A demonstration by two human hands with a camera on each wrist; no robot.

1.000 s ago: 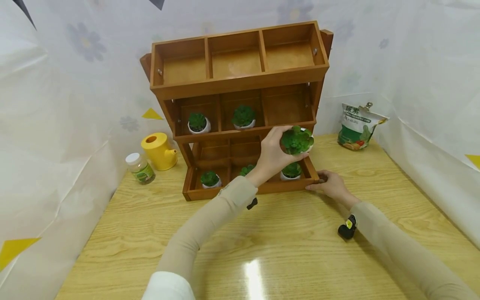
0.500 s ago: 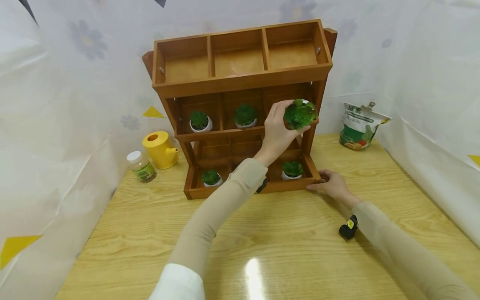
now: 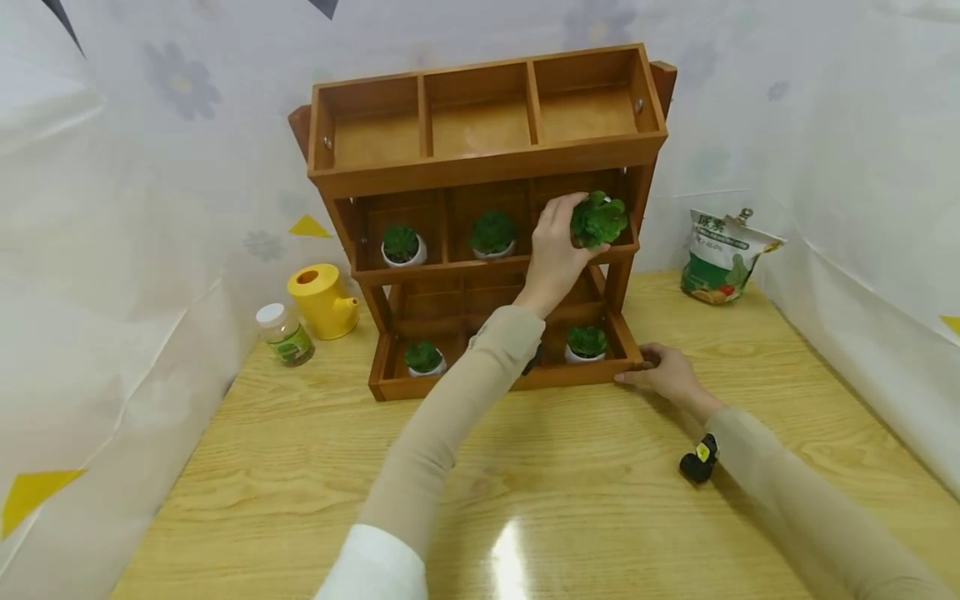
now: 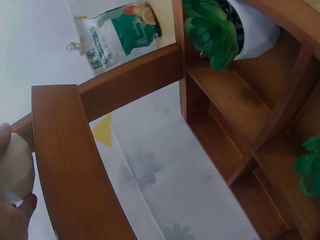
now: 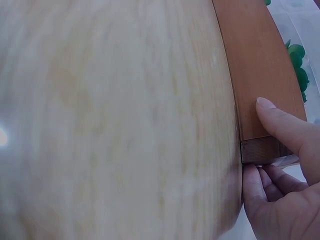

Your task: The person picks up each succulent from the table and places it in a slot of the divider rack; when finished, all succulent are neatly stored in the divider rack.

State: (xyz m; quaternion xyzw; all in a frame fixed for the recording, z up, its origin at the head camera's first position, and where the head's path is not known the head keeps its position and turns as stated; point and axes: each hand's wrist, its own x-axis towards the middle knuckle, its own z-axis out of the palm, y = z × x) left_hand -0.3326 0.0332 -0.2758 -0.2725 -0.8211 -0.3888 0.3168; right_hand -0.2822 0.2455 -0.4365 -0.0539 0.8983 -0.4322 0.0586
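Note:
My left hand holds a potted green succulent at the right-hand compartment of the middle tier of a brown wooden shelf. In the left wrist view, thumb and fingers lie around its white pot at the left edge; the leaves are out of sight there. My right hand grips the bottom tier's right front corner. Its thumb presses the front board in the right wrist view, with the other fingers curled at the board's end.
Two potted succulents sit in the middle tier's left and centre compartments. On the bottom tier, one succulent stands right and another left. A yellow watering can and a lidded jar stand left; a clipped bag stands right.
My left hand has lifted the succulent from in front of the gap above the bottom tier to the middle tier's right compartment. The right hand keeps its grip on the corner.

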